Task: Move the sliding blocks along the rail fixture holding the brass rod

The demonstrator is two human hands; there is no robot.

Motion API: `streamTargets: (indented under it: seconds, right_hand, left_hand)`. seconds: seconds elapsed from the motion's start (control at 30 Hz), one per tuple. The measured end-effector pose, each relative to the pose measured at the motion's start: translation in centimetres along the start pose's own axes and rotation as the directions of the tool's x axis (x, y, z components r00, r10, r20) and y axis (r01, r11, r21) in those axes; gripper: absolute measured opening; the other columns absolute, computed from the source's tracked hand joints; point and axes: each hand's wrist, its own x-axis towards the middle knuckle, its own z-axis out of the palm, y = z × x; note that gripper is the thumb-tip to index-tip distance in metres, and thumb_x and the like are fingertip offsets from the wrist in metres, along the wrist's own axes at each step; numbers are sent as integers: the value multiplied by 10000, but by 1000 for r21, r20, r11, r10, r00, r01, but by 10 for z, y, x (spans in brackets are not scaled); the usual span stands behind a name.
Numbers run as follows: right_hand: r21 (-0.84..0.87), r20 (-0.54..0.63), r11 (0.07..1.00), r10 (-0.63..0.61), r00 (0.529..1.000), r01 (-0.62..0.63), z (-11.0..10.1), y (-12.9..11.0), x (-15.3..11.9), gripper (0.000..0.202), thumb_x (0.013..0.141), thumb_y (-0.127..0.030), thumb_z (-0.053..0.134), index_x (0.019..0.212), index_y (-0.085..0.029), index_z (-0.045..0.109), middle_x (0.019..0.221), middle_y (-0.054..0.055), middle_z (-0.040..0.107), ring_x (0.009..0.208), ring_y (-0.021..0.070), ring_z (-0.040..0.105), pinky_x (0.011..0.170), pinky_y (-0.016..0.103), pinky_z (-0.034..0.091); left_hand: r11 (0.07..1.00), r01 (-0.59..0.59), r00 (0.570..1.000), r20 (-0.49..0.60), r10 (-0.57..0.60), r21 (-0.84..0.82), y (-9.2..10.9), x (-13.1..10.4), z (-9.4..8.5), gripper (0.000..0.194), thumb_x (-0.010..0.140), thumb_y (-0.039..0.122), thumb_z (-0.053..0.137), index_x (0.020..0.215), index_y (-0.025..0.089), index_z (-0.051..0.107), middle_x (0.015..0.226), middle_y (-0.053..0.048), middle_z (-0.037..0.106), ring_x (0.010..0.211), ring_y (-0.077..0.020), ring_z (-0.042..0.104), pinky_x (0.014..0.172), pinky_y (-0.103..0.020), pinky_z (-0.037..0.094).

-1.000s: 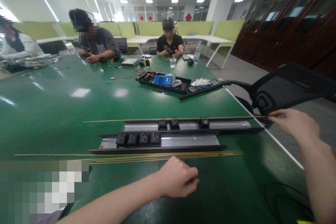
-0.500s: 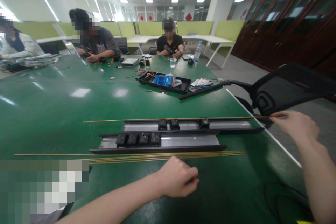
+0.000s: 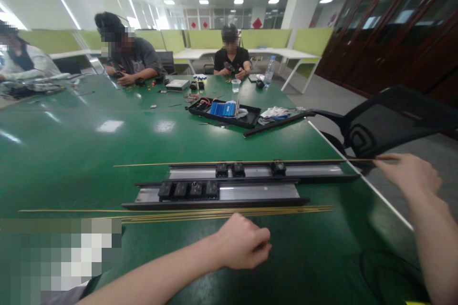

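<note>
My right hand [image 3: 404, 171] pinches the right end of a long thin brass rod [image 3: 150, 164], which lies along the far edge of the farther metal rail [image 3: 307, 170]. Three black blocks [image 3: 238, 168] sit on that rail. The nearer rail [image 3: 257, 191] carries several black blocks [image 3: 195, 189] side by side toward its left. Several more brass rods [image 3: 171, 218] lie in a loose bundle in front of it. My left hand [image 3: 245, 242] rests just below these rods, its fingers curled closed; whether anything is inside them is hidden.
On the green table [image 3: 89, 147] stands a black tray [image 3: 252, 115] with blue parts, beside gloves [image 3: 275, 114] and a black bar [image 3: 275, 125]. A black chair [image 3: 390, 114] is at the right edge. People sit at the far side, near a bottle [image 3: 269, 72] and cup [image 3: 235, 86].
My right hand has moved slightly to the right, still pinching the rod's end. My left hand, the rails and the blocks have not visibly moved.
</note>
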Motion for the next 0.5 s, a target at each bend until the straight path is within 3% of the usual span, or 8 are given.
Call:
streamTargets:
  seconds: [0.17, 0.43, 0.5]
  right_hand:
    - [14, 25, 999, 45, 999, -45, -2, -1, -2, 582, 783, -635, 538, 1177, -279, 776, 1207, 236, 718, 1011, 456, 682, 706, 531, 529]
    - [24, 21, 998, 61, 998, -62, 0, 6, 2, 589, 800, -644, 509, 1182, -278, 769, 1184, 225, 722, 989, 438, 689, 708, 530, 530]
    - [20, -5, 1000, 1, 1000, -1, 3, 9, 4, 593, 808, -641, 499, 1168, -256, 769, 1138, 244, 724, 949, 439, 690, 672, 533, 522]
  left_hand:
    - [1000, -4, 1000, -1, 4, 5, 0, -1, 1, 199, 928, 312, 575, 761, 214, 528, 636, 30, 667, 523, -132, 599, 464, -295, 216]
    - [1000, -10, 1000, -3, 10, -2, 1, -1, -1, 195, 924, 303, 592, 763, 210, 532, 640, 28, 672, 535, -132, 623, 461, -283, 245]
    - [1000, -10, 1000, 0, 10, 3, 1, -1, -1, 198, 928, 300, 593, 764, 208, 530, 641, 24, 671, 541, -133, 635, 459, -279, 257]
